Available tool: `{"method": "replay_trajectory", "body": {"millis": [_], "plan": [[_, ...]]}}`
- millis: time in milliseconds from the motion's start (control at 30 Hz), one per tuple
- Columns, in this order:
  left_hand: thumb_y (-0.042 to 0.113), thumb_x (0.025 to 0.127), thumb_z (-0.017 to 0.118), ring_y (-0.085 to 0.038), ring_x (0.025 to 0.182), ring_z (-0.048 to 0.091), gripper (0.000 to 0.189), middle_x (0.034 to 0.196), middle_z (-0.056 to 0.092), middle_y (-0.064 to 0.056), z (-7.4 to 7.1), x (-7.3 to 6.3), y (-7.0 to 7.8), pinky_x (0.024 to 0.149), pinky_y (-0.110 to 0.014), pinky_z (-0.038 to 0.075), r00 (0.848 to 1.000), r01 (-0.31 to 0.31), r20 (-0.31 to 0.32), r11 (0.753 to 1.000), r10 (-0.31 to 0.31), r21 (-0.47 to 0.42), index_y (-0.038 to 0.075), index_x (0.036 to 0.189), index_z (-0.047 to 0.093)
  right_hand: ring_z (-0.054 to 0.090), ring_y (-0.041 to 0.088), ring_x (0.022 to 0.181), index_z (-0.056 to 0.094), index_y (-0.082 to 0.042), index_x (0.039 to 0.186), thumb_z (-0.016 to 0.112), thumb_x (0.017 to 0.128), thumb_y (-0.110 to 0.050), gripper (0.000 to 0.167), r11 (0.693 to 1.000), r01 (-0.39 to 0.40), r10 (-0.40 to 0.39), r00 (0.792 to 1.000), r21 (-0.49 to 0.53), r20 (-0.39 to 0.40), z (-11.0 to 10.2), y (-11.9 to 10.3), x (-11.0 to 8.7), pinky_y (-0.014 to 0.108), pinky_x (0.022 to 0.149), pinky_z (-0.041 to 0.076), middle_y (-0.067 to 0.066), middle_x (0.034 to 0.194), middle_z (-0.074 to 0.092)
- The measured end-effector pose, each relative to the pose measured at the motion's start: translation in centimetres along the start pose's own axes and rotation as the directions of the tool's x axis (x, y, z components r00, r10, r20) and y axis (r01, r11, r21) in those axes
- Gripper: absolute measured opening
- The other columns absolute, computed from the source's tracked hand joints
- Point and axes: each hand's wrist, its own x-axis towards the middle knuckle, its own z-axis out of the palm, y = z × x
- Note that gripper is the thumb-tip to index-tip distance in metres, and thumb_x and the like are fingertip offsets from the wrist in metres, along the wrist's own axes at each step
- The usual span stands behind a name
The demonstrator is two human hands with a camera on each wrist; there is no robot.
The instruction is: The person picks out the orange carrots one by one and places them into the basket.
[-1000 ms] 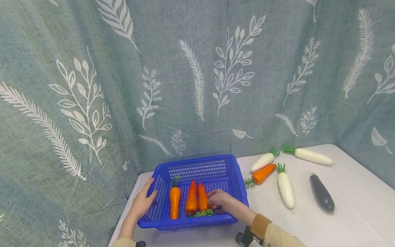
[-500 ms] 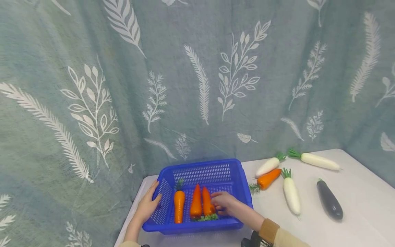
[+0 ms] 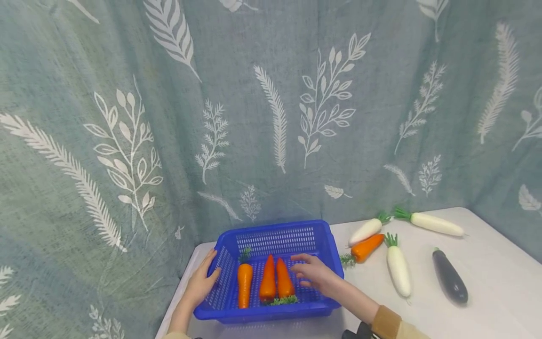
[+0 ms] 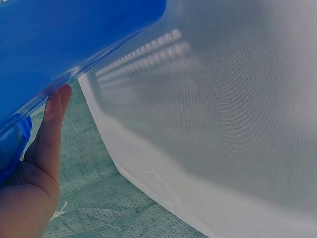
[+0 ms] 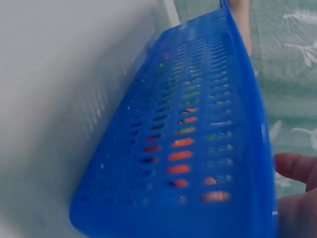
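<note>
My left hand (image 3: 201, 282) holds the left rim of a blue plastic basket (image 3: 271, 312), thumb on the inner side and fingers along the outside. In the left wrist view, that hand (image 4: 42, 158) lies against the blue wall. Inside the basket are an orange carrot (image 3: 244, 285) at left, then a redder carrot (image 3: 268, 280) and another carrot (image 3: 285, 278) side by side, their green tops (image 3: 284, 300) toward me. Over the basket's right part hovers my right hand (image 3: 317, 273), fingers spread and holding nothing, just right of the rightmost carrot.
On the white table (image 3: 355, 287) right of the basket lie an orange carrot (image 3: 367, 248), a short white radish (image 3: 366, 230), two more white radishes (image 3: 399, 270) and a dark eggplant (image 3: 450, 277). A patterned curtain (image 3: 271, 141) hangs behind.
My right hand has drawn away from the rightmost carrot, up and to the right, its fingers spreading. The left hand stays on the rim. The head view has shifted slightly.
</note>
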Motion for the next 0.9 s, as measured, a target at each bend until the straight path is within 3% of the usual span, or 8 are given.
{"method": "replay_trajectory", "body": {"millis": [167,400,533,700,900], "plan": [[0.006,0.098,0.05,-0.049,0.138,0.026,0.053,0.154,0.024,-0.029,0.0,0.0,-0.2,0.111,-0.062,0.023,1.0,0.007,0.007,1.0,-0.007,0.0,-0.01,0.146,0.033,0.059,0.038,0.109,0.053,0.004,0.131,0.061,0.091,-0.01,0.043,0.989,0.092,-0.096,0.995,-0.115,-0.031,-0.7,-0.7,-0.6,0.055,0.092,0.049,0.019,0.118,0.062],[0.007,0.099,0.05,-0.049,0.138,0.027,0.053,0.154,0.024,-0.028,0.1,0.0,-0.2,0.11,-0.063,0.023,0.999,0.035,0.017,0.999,-0.035,0.004,-0.009,0.146,0.032,0.062,0.031,0.101,0.056,0.004,0.13,0.062,0.089,-0.009,0.043,0.981,0.15,-0.162,0.983,-0.124,-0.087,-1.5,-1.2,-1.3,0.05,0.087,0.053,0.015,0.109,0.066],[0.007,0.099,0.05,-0.049,0.138,0.027,0.053,0.154,0.024,-0.028,0.0,0.1,0.0,0.11,-0.063,0.023,0.999,0.043,0.017,0.999,-0.043,0.002,-0.009,0.147,0.032,0.063,0.029,0.098,0.058,0.001,0.128,0.063,0.089,-0.009,0.041,0.97,0.162,-0.187,0.974,-0.179,-0.132,-2.1,-1.4,-1.5,0.05,0.086,0.053,0.012,0.106,0.067],[0.008,0.099,0.05,-0.049,0.139,0.027,0.053,0.155,0.024,-0.027,0.0,0.2,0.1,0.11,-0.063,0.023,0.999,0.048,0.014,0.999,-0.048,0.006,-0.008,0.147,0.033,0.062,0.034,0.104,0.059,0.0,0.127,0.064,0.09,-0.009,0.038,0.958,0.176,-0.219,0.959,-0.225,-0.182,-3.1,-1.5,-2.1,0.056,0.093,0.049,0.013,0.107,0.067],[0.008,0.099,0.05,-0.048,0.138,0.027,0.053,0.155,0.024,-0.026,0.1,0.2,-0.2,0.11,-0.063,0.023,0.999,0.048,0.012,0.999,-0.048,0.014,-0.007,0.147,0.032,0.061,0.04,0.109,0.059,0.004,0.127,0.061,0.091,-0.007,0.037,0.955,0.2,-0.259,0.923,-0.22,-0.286,-4.2,-1.2,-2.6,0.053,0.093,0.049,0.022,0.112,0.066]]}}
